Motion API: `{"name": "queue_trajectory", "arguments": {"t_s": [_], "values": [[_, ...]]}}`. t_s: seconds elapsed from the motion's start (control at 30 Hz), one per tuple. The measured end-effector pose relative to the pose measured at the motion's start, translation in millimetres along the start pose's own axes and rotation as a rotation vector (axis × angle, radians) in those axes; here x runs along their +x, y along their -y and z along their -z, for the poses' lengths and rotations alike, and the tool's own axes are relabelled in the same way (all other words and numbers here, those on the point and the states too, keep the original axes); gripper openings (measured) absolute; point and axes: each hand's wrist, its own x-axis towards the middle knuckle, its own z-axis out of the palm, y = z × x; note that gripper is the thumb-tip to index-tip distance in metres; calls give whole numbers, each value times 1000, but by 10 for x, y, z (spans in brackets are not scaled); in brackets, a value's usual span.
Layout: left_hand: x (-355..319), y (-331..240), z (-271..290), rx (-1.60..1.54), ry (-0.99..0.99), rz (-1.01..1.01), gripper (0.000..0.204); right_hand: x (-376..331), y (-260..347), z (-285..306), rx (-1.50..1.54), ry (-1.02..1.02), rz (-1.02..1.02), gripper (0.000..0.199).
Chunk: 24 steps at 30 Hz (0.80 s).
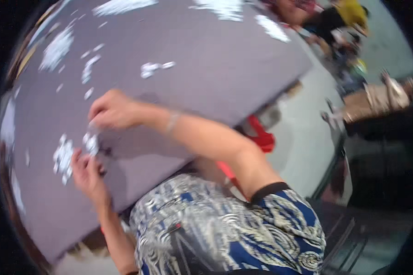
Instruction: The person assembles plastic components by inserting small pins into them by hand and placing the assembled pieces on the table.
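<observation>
On the far left of the tabletop (215,78), a spread of silvery-white pieces (58,48) is lying toward the far side, and nearer me a small heap (63,158) is sitting just to the left of my left hand (88,178). That hand is hovering low or resting, I can't tell which; its fingers are bending loosely, thumb standing apart from the rest, and blur is keeping me from telling whether they are grasping anything. Just beyond their tips, a little cluster (91,143) of the same pieces is lying between my two hands. Farther out, a few loose pieces (88,68) are trailing away in a broken line. My right hand (114,110) is reaching across from the right, its fingers drawing together above the cluster; something pale is showing at their tips, but I can't tell whether I'm pinching it. A broad patch (124,6) is lying at the far edge, and a small group (155,68) is lying beyond my right forearm, where a band (172,123) is circling the wrist. Farther right, another patch (222,8) is lying, a red thing (261,135) is showing below the tabletop's edge, and a narrow strip of pieces (273,28) is lying near the far corner. People are showing beyond, one wearing yellow (353,14), another wearing tan (374,101).
</observation>
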Motion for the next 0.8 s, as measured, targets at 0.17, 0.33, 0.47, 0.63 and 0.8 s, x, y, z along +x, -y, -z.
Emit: {"name": "queue_trajectory", "arguments": {"t_s": [0.17,0.33,0.47,0.63,0.8], "values": [[35,-39,-150,-175,136,6,34,-108,229,112,397,-50,-404,14],[52,-79,-123,-255,196,-37,36,-79,189,15,598,14,-435,14],[37,-83,-78,-276,221,-1,36,-30,212,-49,631,91,-458,15],[24,-84,-80,-290,180,25,37,-51,226,-97,618,134,-496,14],[43,-61,-91,-316,204,-12,38,-105,205,-171,540,192,-414,16]]}}
